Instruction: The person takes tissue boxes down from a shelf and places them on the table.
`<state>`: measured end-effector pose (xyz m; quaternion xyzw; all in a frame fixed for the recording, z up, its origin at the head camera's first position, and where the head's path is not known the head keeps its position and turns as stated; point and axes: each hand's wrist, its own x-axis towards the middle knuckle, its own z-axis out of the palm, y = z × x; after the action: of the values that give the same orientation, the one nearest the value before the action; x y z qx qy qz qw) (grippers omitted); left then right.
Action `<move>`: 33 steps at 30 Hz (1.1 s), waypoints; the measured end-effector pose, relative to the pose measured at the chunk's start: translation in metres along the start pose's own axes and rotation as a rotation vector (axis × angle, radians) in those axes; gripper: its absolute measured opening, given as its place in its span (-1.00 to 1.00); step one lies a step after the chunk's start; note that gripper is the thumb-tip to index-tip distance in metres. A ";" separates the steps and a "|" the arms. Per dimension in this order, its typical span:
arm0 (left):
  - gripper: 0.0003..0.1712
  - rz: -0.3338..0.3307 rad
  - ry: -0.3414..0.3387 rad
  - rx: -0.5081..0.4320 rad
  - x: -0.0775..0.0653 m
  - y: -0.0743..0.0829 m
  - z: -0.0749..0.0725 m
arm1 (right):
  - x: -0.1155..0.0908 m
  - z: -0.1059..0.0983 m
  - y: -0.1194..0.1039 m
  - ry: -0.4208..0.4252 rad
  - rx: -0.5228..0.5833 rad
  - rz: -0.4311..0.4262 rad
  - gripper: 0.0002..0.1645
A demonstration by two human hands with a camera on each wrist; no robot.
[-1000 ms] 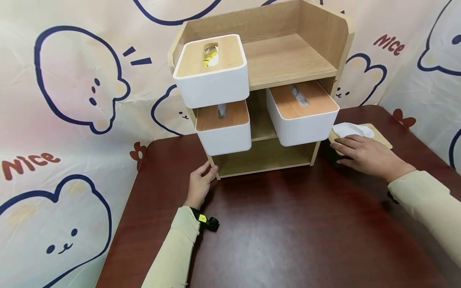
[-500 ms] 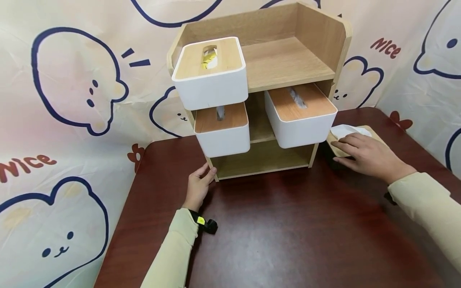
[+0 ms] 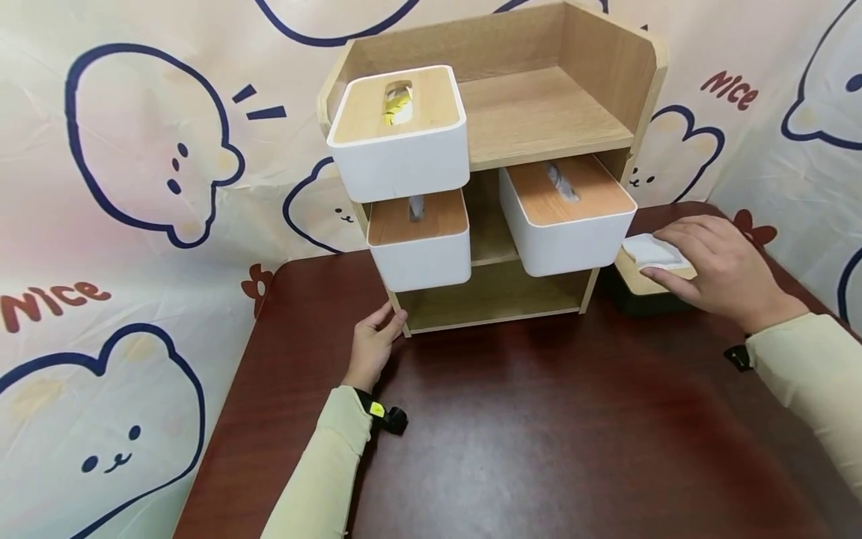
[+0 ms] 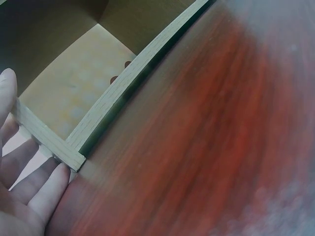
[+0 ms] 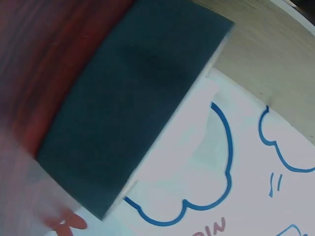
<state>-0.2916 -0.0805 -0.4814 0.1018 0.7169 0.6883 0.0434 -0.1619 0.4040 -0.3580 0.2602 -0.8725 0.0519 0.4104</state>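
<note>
My left hand pinches the lower front edge of a wooden desk shelf. In the left wrist view, the thumb lies on the inner face of the side panel and the fingers on its outer face. My right hand hovers with loosely bent fingers above a dark green tissue box with a wooden lid, holding nothing that shows. A white tissue lies on that lid. The right wrist view shows the dark side of the tissue box but no part of the hand.
A white tissue box with a wooden lid sits on the shelf's top left. Two more stand on the middle level, a left white box and a right white box, jutting forward. A cartoon-print cloth backs the dark red table.
My right hand has lifted off the dark green tissue box and shifted to the right, uncovering more of the lid and tissue. The left hand keeps its hold on the shelf.
</note>
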 end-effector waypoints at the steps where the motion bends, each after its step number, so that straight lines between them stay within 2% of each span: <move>1: -0.36 -0.004 -0.001 0.002 -0.002 0.003 0.001 | 0.002 -0.002 -0.001 0.002 -0.002 -0.010 -0.15; 6: -0.37 -0.001 0.003 0.019 -0.011 0.020 0.004 | 0.011 -0.008 -0.002 0.019 -0.012 -0.036 -0.16; 9: -0.36 0.005 -0.002 0.023 -0.013 0.021 0.005 | 0.015 -0.010 -0.003 0.034 -0.019 -0.043 -0.16; 13: -0.35 -0.004 -0.006 0.030 -0.014 0.019 0.004 | 0.018 -0.010 -0.006 0.054 -0.024 -0.056 -0.16; 14: -0.32 0.000 -0.004 0.032 -0.011 0.015 0.003 | 0.019 -0.010 -0.006 0.062 -0.025 -0.060 -0.16; 16: -0.32 0.002 0.000 0.037 -0.010 0.015 0.003 | 0.022 -0.012 -0.007 0.058 -0.036 -0.050 -0.14; 21: -0.34 -0.017 0.000 0.023 -0.003 0.002 0.001 | 0.027 -0.014 -0.008 0.081 -0.032 -0.063 -0.16; 24: -0.31 -0.004 0.006 0.000 0.001 -0.009 -0.001 | 0.030 -0.013 -0.008 0.114 -0.028 -0.073 -0.19; 27: -0.26 0.017 0.005 -0.002 0.004 -0.009 -0.001 | 0.035 -0.013 -0.009 0.158 -0.023 -0.058 -0.21; 30: -0.22 0.010 0.007 0.008 0.003 -0.007 -0.003 | 0.039 -0.013 -0.011 0.199 -0.006 -0.057 -0.22; 33: -0.24 0.014 0.014 0.000 0.006 -0.005 0.000 | 0.044 -0.017 -0.010 0.208 -0.009 -0.066 -0.22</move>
<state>-0.2975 -0.0796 -0.4862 0.1019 0.7165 0.6893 0.0336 -0.1687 0.3826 -0.3155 0.2803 -0.8163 0.0612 0.5014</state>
